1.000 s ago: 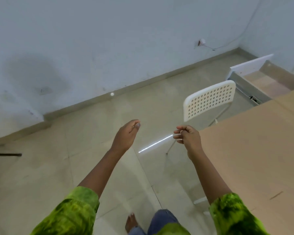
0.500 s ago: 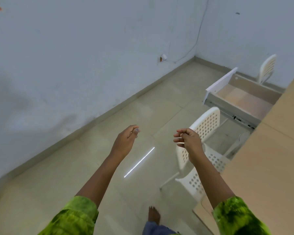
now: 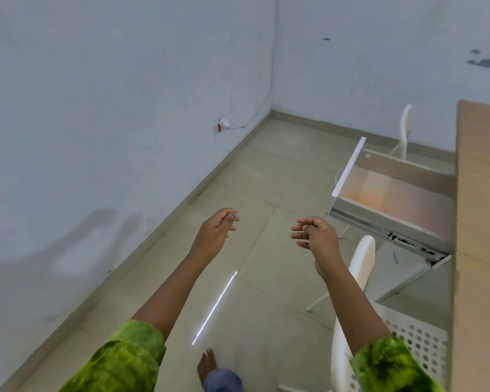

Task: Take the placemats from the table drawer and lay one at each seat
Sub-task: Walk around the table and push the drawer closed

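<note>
The table drawer [image 3: 348, 165] stands pulled out from the left side of the wooden table [image 3: 481, 222], with a white front panel and a pale floor on which I see no placemat. My left hand [image 3: 214, 233] hangs in the air over the tiled floor, fingers loosely curled and holding nothing. My right hand [image 3: 317, 236] is level with it, just left of the drawer's near corner, fingers loosely curled and empty too. Both hands are apart from the drawer and the table.
A white perforated chair [image 3: 362, 261] stands under my right forearm beside the table. A second white chair [image 3: 405, 128] is beyond the drawer. The walls meet in a corner ahead, with a socket and cable [image 3: 224, 124]. My bare foot [image 3: 207, 366] is on the floor.
The view has swung right and come closer along the table, so the open drawer now shows larger and nearer to my right hand. Both hands keep the same loose pose.
</note>
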A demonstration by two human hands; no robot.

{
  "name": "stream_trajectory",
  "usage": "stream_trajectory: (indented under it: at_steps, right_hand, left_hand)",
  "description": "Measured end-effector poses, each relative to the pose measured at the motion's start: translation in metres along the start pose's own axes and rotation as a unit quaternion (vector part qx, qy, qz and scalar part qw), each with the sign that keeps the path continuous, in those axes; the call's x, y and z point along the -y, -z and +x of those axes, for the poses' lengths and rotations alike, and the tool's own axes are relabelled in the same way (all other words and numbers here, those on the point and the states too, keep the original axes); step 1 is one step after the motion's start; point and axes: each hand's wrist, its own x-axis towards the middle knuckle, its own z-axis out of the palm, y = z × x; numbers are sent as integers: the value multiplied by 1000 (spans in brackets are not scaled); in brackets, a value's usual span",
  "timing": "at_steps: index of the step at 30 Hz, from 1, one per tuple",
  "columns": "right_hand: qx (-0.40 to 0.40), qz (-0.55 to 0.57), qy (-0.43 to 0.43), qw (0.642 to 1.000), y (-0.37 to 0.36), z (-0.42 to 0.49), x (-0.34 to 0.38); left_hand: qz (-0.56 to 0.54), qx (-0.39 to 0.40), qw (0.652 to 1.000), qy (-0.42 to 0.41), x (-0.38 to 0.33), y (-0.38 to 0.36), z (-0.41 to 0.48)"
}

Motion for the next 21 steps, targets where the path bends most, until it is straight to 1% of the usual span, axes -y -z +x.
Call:
stream_trajectory:
  at_steps: [4,9,12,18,21]
  right_hand:
    - [-68,42,-11,997,-27,37,18]
    - [-133,76,-27,988,-39,80,32]
    - [-162,89,-33,982,-39,110,38]
    - [-217,106,-50,969,-22,195,52]
    - [-244,111,-78,960,-3,239,62]
  left_hand:
    - [-33,66,997,-8,-12,13,72]
    - [-90,136,986,18,-25,4,144]
    - [-86,187,978,32,-29,-12,184]
    - [-71,253,964,44,-46,-63,283]
    - [-55,283,955,61,-59,-94,332]
